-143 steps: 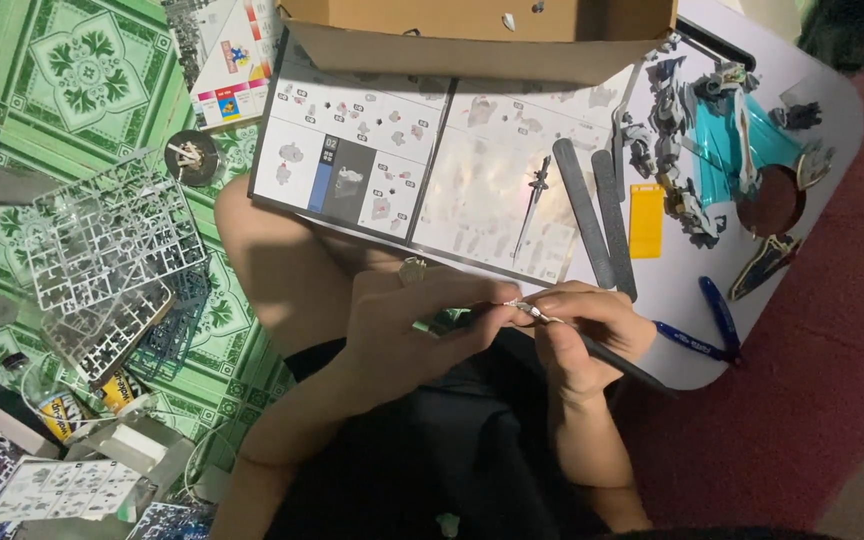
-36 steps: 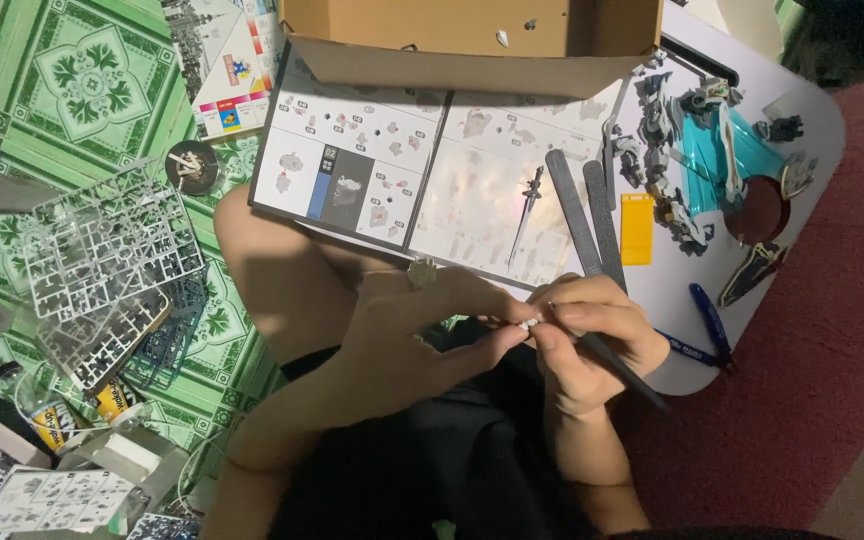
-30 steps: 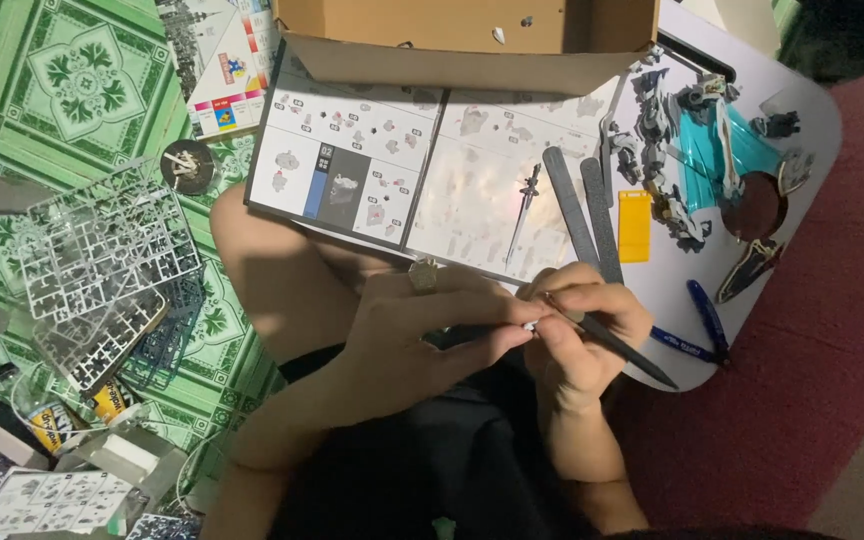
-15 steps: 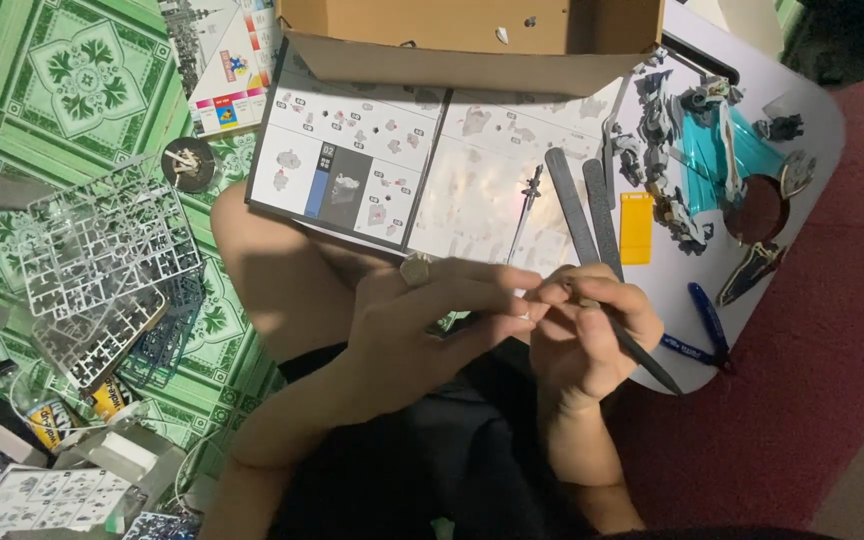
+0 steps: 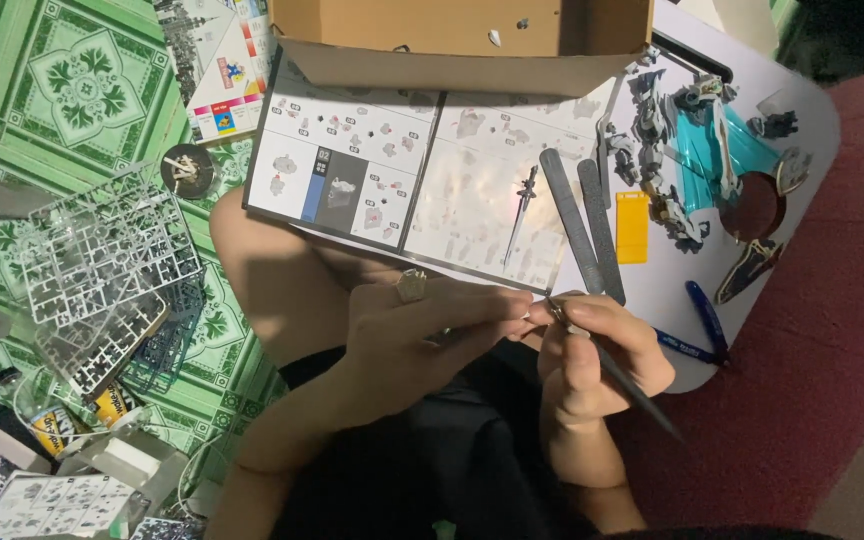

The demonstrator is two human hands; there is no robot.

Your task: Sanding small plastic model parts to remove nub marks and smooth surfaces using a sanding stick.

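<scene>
Pinched in the right hand [image 5: 597,350], dark tweezers [image 5: 617,372] meet the left hand [image 5: 422,335], whose fingertips close on a part too small to make out, just below the manual [image 5: 422,175]. Since half a second ago both hands barely shifted. Files [image 5: 582,225] lie close above; desk [image 5: 812,120] edge runs right.

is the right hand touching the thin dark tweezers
Touching. The head view shows the right hand wrapped around the thin dark tweezers, fingers closed on the shaft, whose tip meets the left hand's fingertips.
</scene>
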